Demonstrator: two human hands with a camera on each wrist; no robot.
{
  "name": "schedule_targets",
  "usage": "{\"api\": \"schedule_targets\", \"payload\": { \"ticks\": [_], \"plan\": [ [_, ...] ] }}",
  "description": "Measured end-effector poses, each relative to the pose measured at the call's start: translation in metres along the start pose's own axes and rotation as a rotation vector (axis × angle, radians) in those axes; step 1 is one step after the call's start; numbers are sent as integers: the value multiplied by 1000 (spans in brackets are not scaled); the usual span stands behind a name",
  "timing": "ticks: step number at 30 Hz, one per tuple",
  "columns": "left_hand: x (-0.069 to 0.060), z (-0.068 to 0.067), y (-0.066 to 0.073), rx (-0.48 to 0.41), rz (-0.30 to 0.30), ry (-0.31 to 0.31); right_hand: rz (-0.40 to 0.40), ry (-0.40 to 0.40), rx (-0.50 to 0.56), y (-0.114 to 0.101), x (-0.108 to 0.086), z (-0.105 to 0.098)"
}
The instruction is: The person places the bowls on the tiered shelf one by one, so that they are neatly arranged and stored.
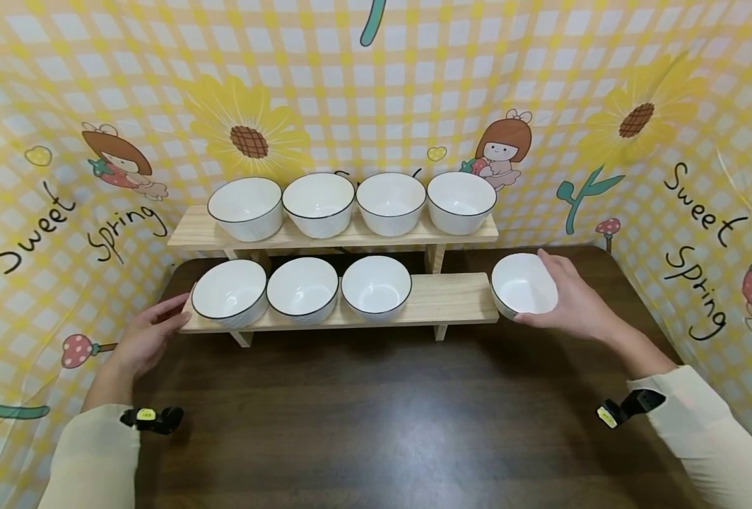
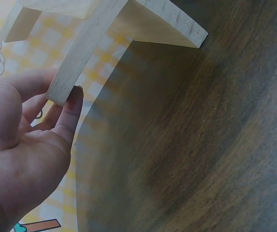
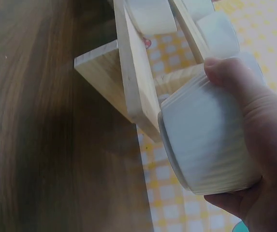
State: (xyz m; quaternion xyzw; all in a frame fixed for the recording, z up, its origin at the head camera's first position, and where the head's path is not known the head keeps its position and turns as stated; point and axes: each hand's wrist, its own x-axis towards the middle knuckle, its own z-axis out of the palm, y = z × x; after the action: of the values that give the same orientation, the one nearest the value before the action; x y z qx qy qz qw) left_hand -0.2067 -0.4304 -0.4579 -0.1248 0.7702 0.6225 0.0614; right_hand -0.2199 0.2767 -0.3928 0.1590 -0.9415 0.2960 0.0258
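In the head view my right hand (image 1: pixel 573 300) grips a white bowl (image 1: pixel 524 284) with a dark rim, just off the right end of the lower wooden shelf (image 1: pixel 452 297). The right wrist view has the thumb and fingers around the ribbed side of that bowl (image 3: pixel 206 135). At the shelf's left end, my left hand (image 1: pixel 150 336) pinches the board edge between thumb and fingers, as the left wrist view shows at the board end (image 2: pixel 75 67). Three like bowls stand in a row on the lower shelf, the rightmost being a bowl (image 1: pixel 376 286) near its middle.
Behind and higher, an upper wooden shelf (image 1: pixel 338 240) bears a row of several white bowls (image 1: pixel 391 205). Both shelves stand at the back of a dark wooden table (image 1: pixel 376 424). A yellow checked cloth (image 1: pixel 376 92) with printed figures hangs behind and at both sides.
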Motion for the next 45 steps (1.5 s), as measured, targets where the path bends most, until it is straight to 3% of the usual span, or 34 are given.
{"api": "schedule_targets", "payload": {
  "ticks": [23,26,32,42,45],
  "plan": [
    [3,0,1,37,13,-3,-52,-26,54,-20,17,21],
    [4,0,0,-7,13,-6,-61,-33,59,-22,19,24],
    [3,0,0,-16,16,-6,-53,-57,75,-27,21,30],
    [5,-2,-3,82,-6,-4,-65,-68,96,-33,26,42],
    [5,-1,-3,71,-1,-5,-78,-68,94,-36,28,46]
  ]
}}
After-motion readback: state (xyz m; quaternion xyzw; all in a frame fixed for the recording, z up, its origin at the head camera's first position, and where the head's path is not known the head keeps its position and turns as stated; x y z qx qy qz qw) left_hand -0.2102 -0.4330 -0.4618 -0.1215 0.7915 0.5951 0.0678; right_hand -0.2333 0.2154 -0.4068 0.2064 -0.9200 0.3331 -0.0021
